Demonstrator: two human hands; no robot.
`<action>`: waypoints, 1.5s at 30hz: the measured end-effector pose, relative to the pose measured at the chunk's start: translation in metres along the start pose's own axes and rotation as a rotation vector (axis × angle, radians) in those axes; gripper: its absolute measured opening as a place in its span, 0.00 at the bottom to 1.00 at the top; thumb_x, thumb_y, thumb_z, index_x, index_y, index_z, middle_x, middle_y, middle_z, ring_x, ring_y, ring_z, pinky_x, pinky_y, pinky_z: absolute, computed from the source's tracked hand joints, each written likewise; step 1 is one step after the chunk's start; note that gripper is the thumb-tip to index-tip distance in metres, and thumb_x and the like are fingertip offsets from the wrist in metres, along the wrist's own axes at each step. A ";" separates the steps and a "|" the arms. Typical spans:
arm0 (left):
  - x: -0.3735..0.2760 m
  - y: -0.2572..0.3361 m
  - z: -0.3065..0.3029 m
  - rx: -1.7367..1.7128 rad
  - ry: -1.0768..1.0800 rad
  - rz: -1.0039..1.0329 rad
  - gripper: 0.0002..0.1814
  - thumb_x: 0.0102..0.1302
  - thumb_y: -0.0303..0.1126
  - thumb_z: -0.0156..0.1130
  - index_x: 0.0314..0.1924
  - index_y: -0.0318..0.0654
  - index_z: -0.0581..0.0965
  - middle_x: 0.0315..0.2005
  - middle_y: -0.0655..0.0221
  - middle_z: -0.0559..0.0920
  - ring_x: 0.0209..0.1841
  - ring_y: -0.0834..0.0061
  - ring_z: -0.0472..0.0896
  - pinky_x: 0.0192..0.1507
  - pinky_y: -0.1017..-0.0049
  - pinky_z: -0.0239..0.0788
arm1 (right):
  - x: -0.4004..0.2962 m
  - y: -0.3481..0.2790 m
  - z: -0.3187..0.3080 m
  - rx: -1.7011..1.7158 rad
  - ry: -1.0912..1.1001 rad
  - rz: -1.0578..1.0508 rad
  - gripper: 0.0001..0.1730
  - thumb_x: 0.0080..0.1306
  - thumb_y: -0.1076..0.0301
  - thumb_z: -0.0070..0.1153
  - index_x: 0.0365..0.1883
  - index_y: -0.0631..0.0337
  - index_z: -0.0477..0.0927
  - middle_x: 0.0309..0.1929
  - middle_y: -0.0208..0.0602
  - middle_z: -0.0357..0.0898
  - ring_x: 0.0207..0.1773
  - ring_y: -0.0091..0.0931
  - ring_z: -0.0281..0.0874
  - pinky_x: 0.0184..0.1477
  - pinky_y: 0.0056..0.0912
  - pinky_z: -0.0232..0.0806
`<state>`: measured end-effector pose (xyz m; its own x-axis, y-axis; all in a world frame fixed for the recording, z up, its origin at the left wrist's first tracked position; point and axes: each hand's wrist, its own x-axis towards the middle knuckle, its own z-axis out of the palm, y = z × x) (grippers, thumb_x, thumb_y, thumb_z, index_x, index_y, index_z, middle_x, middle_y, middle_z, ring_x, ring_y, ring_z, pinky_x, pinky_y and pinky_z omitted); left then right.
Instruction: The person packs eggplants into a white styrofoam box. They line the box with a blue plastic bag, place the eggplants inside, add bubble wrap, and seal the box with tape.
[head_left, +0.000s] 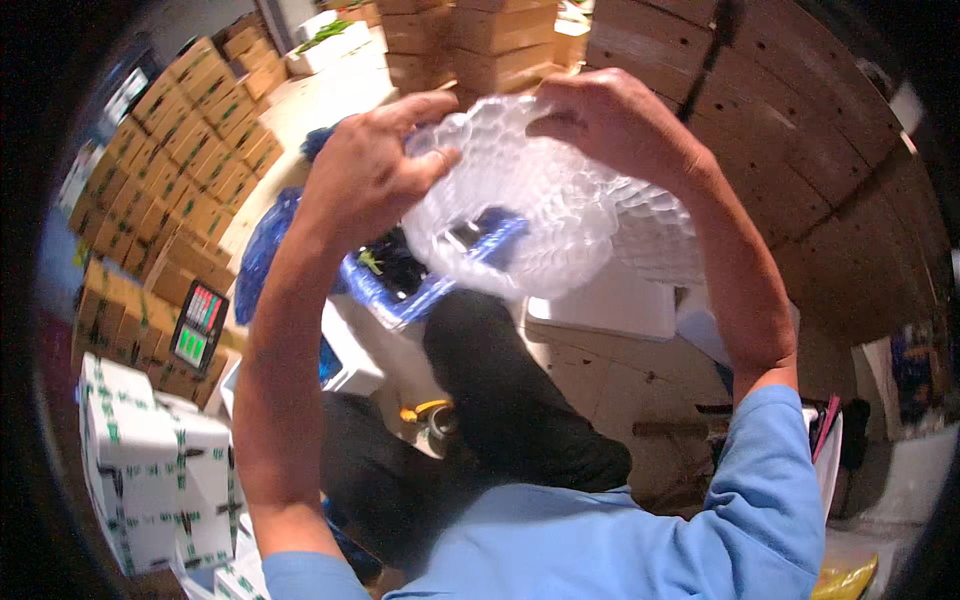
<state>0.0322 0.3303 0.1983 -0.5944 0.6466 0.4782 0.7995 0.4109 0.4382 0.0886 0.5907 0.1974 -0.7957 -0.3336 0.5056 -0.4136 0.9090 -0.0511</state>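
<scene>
My left hand (382, 154) and my right hand (615, 124) are raised in front of me. Between them hangs a sheet of clear bubble wrap (517, 172), its upper edge in my fingers. It is bunched and partly see-through, trailing off behind my right forearm. Below and partly behind the sheet is a container lined with blue plastic film (390, 307). Dark contents and a bit of green show inside; the sheet covers its right part. A white foam lid or panel (607, 307) lies on the floor just below the sheet's lower right edge.
Stacked cartons rise at the left (180, 150) and along the right (810, 112). A scale display (199, 326) stands at left, above a taped white foam box (157, 465). A roll of tape (441, 421) lies between my legs. Blue plastic film (266, 255) bulges beside my left forearm.
</scene>
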 end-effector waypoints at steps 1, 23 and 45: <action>0.000 -0.008 -0.011 -0.018 -0.130 -0.095 0.21 0.61 0.35 0.59 0.53 0.35 0.81 0.42 0.54 0.86 0.42 0.65 0.85 0.51 0.69 0.74 | 0.011 -0.012 -0.008 0.003 0.004 -0.028 0.16 0.63 0.54 0.63 0.36 0.59 0.80 0.32 0.46 0.82 0.39 0.44 0.82 0.42 0.46 0.73; -0.129 -0.115 -0.133 -0.491 0.074 -0.414 0.15 0.75 0.43 0.56 0.43 0.37 0.79 0.34 0.70 0.84 0.35 0.78 0.82 0.42 0.76 0.73 | 0.087 -0.069 0.009 0.268 -0.283 -0.022 0.15 0.71 0.60 0.54 0.40 0.64 0.83 0.29 0.38 0.83 0.32 0.27 0.79 0.40 0.35 0.72; -0.145 -0.041 -0.051 0.230 -0.350 -0.055 0.44 0.62 0.56 0.65 0.68 0.32 0.65 0.62 0.45 0.73 0.64 0.49 0.73 0.66 0.59 0.63 | -0.136 -0.221 0.071 0.105 -0.231 -0.896 0.11 0.56 0.66 0.57 0.18 0.58 0.72 0.22 0.27 0.62 0.24 0.22 0.63 0.21 0.26 0.50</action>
<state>0.0812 0.1870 0.1499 -0.6034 0.7824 0.1539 0.7892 0.5584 0.2556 0.2566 0.4168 0.0785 -0.2240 -0.9515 0.2109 -0.9449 0.2651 0.1923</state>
